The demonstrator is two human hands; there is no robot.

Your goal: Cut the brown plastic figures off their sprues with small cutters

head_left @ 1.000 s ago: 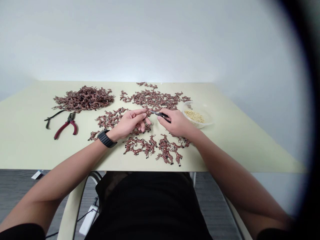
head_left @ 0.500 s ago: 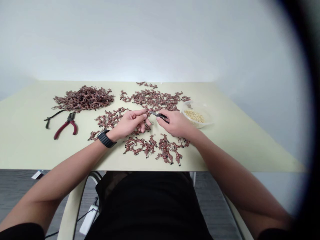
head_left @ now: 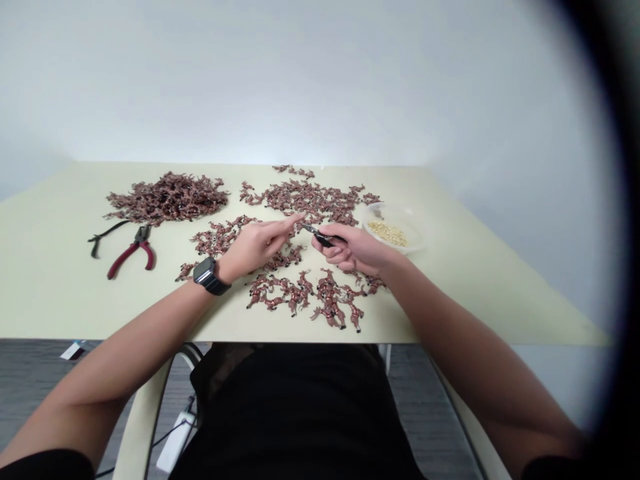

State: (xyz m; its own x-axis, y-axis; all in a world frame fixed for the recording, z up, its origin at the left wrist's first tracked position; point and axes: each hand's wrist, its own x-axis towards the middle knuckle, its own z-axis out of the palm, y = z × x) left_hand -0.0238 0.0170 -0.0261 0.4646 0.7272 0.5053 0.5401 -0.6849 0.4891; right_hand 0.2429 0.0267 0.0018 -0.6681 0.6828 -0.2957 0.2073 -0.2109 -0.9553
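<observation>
Clock positions are read from the gap between your hands. At ten o'clock, a heap of small brown horse-shaped figures (head_left: 167, 198) lies on the pale green tabletop (head_left: 50, 287). At nine o'clock, red-handled pliers (head_left: 133, 253) rest with a black cord (head_left: 107, 231) just beside them.

Main change since the last frame: your left hand (head_left: 253, 245), black watch (head_left: 210, 276) on its wrist, has uncurled. Its fingers now stretch out straight, with nothing visible in them, and the index tip stops just beside the tip of the small black-handled pliers (head_left: 323, 235). Your right hand (head_left: 353, 248) keeps those pliers clamped, fingers wrapped round the grips, the tip pointing at nine o'clock. The hands are apart, though only narrowly.

Loose clusters of figures (head_left: 330, 307) spread around both hands, from twelve o'clock round to six. At three o'clock, a clear plastic bowl (head_left: 395, 228) holds pale grains (head_left: 387, 233) in its base.
</observation>
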